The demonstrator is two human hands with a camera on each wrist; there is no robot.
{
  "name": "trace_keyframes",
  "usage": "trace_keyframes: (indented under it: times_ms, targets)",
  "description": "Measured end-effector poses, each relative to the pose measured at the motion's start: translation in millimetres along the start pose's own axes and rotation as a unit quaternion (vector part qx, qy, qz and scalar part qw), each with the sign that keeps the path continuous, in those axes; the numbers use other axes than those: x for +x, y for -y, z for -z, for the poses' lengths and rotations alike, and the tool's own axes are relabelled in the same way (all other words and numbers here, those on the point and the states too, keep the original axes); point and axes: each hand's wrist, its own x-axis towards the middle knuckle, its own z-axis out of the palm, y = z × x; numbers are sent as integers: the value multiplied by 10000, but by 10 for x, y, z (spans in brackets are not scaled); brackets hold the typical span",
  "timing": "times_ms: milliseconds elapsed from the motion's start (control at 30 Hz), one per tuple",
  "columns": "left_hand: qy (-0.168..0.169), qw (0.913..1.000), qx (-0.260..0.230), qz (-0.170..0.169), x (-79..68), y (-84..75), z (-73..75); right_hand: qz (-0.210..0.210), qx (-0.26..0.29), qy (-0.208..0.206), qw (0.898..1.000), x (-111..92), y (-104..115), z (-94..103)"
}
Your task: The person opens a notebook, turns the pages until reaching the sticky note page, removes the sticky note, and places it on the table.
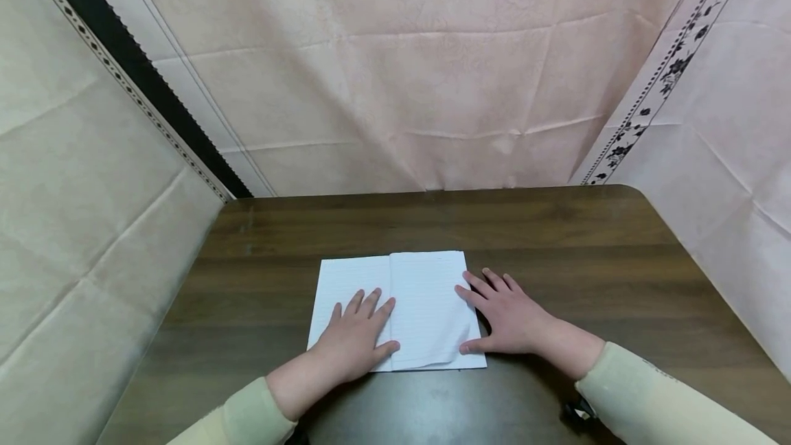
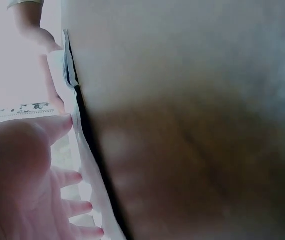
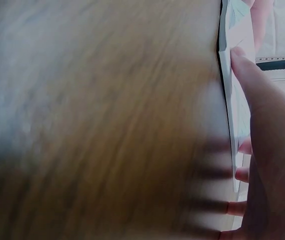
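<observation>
Notebook (image 1: 429, 311) lies open at lower centre, left hand (image 1: 351, 343) spread across its left side, right hand (image 1: 509, 319) spread along its right edge. Pressing down could crease the curled lower-right page corner (image 1: 456, 345).

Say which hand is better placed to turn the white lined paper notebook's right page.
Probably the right hand, its thumb by the curled lower corner of the right page; the left hand rests on the left page.

The notebook (image 1: 426, 314) lies on the table (image 1: 556, 246), cloth (image 1: 402, 88) behind them.
</observation>
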Motion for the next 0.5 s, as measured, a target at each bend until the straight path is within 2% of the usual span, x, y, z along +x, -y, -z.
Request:
trace_keyframes:
  times_ms: [267, 500]
  targets:
    - [-204, 9998, -67, -28, -34, -40, 10, 108, 25, -148, 9998, 2, 24, 17]
    - [-240, 9996, 15, -158, -73, -95, 21, 96, -25, -93, 9999, 8, 23, 8]
